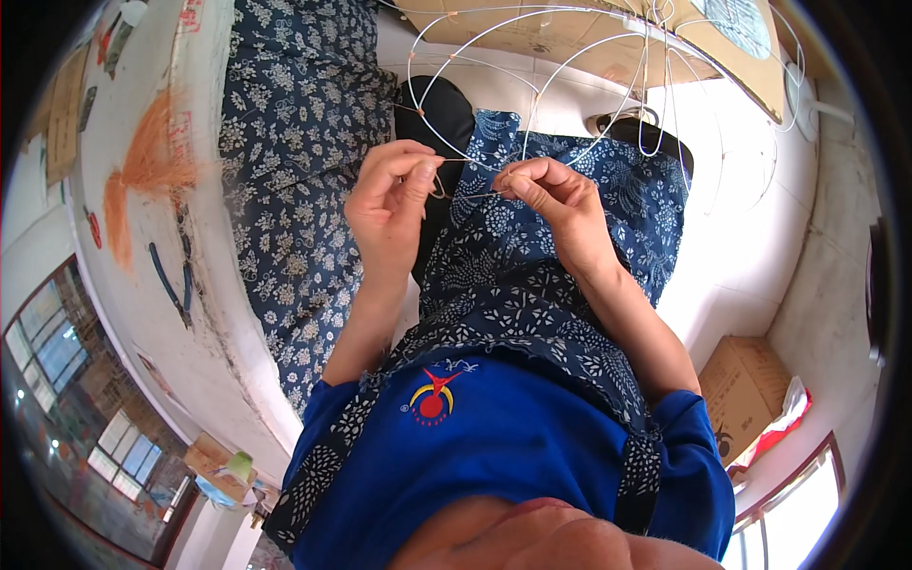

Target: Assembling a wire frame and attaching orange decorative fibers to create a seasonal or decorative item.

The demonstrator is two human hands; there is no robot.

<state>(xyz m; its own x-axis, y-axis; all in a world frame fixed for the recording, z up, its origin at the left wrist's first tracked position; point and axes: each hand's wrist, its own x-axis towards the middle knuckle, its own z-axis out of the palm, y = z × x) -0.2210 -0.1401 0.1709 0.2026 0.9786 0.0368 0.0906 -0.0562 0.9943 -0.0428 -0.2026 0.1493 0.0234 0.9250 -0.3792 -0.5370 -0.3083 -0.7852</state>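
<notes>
A large frame of bent white wire (467,40) arches in front of me, its hoops tied at several points with brownish thread. My right hand (560,199) is closed, with thumb and forefinger pinching the near end of a white wire at the frame's lower edge. Across the gap, my left hand (391,204) is closed in a pinch on a thin brownish strand (456,160). That strand runs between the two hands, and a small loop hangs below the left fingertips. Exactly how it wraps at the right fingertips is hidden by the fingers.
To the left, a pale worktop (214,285) bears a fanned bundle of orange-brown strands (157,171), blue-handled pliers (169,280) and a red-handled tool (93,228). Patterned blue cloth (285,180) hangs beside it. Cardboard (570,66) lies ahead; a cardboard box (743,399) stands at right.
</notes>
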